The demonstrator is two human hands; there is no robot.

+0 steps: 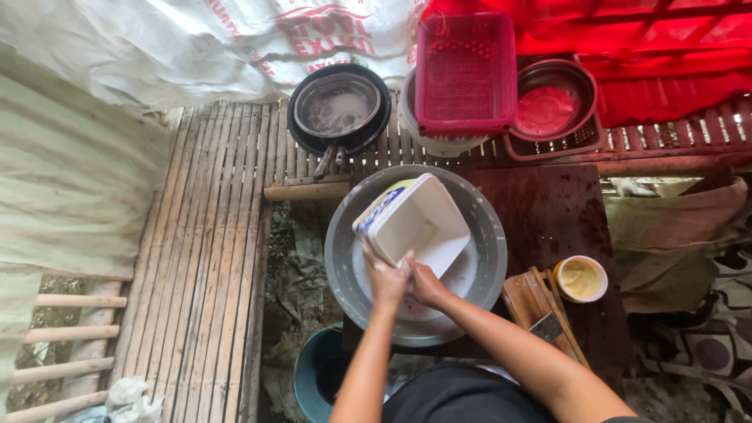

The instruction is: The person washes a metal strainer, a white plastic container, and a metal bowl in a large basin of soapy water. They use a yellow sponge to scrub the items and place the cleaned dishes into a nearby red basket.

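My two hands meet at the centre of the frame, just below the middle. My left hand [388, 276] is curled round the near corner of the tub [413, 221], fingers clamped on its rim. My right hand [427, 284] presses in just beside the left, touching it, and its fingers look bunched together against the tub's lower edge; whether it grips something small there I cannot tell.

The tub is white and rectangular, tilted with its open mouth toward me. It lies straight up-frame from my fingers, its long axis running from lower left to upper right. Both hands are on it, the left more fully.

Under it sits the grey basin [478, 215], with pale soapy water showing below the tub. To the right of the basin, on the dark board, stand a wooden piece [533, 301] and a small yellow cup [580, 279]. Farther up the frame are a black pan [338, 110], a pink basket [465, 72] and a metal bowl [552, 102].
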